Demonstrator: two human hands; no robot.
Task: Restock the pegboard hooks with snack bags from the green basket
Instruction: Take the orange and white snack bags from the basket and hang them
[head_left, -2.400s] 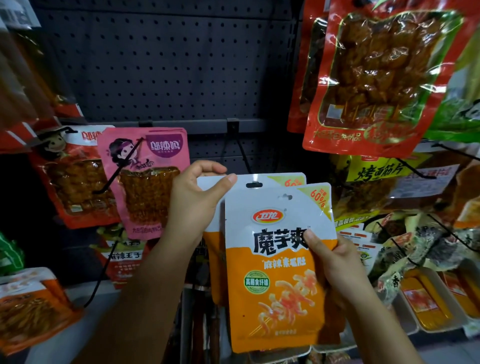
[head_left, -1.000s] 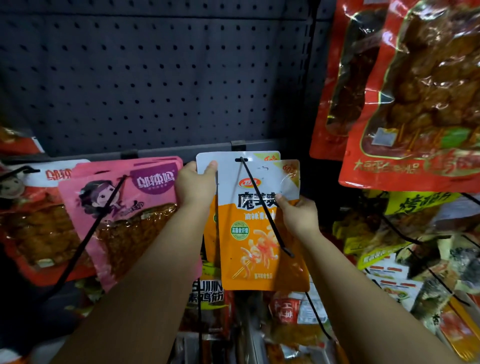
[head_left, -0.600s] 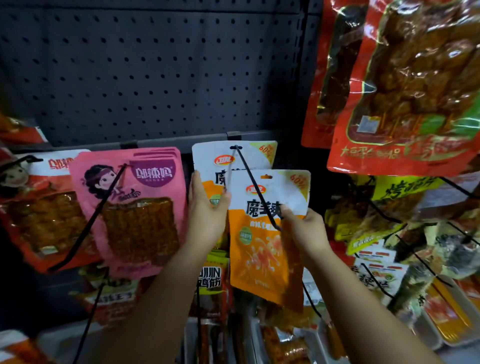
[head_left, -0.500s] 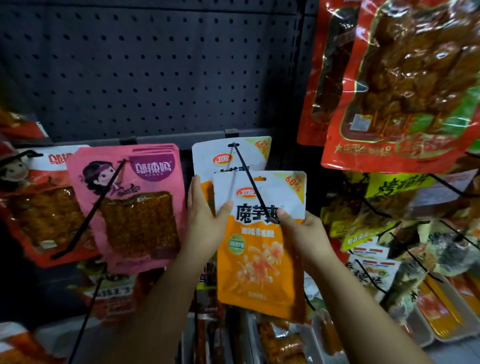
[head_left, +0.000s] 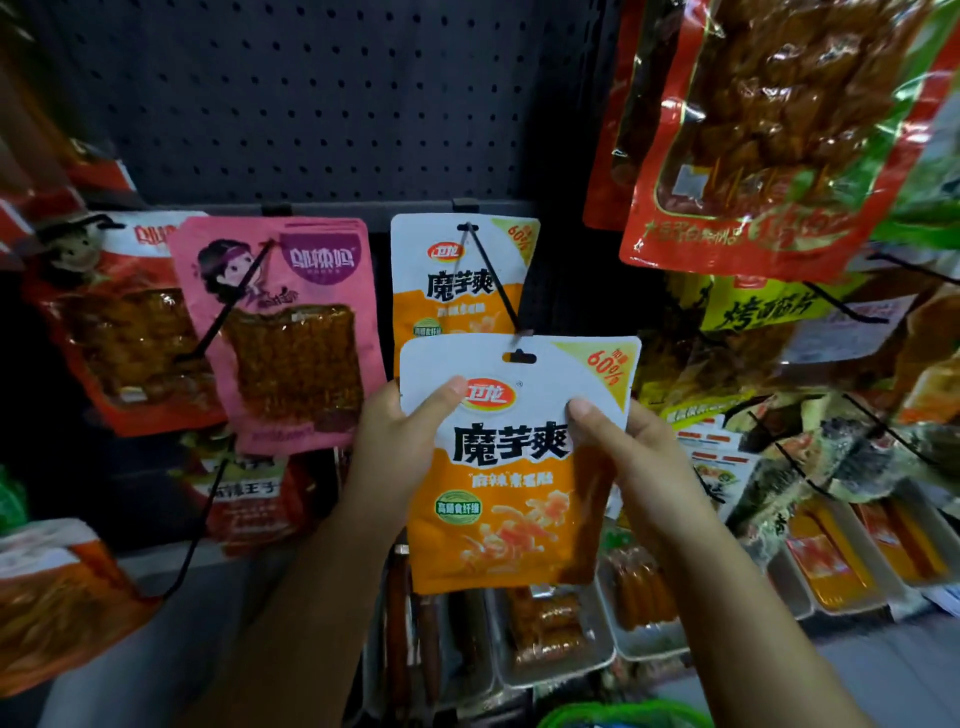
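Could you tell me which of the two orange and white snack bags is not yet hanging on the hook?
The nearer, lower bag, pinched by both hands, its hole just below the hook's tip. The other bag already hangs threaded.

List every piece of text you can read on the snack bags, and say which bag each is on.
"魔芋爽": held orange bag and orange bag on the hook.
"卫龙": red logo on both.
"60%": yellow corner of both.
"高膳食纤维": green badge, held bag.
"邬辣妈": purple label on pink bag.
"麻辣王子": red bag below it.
Yellow bag and big red bag: lettering too distorted to read.
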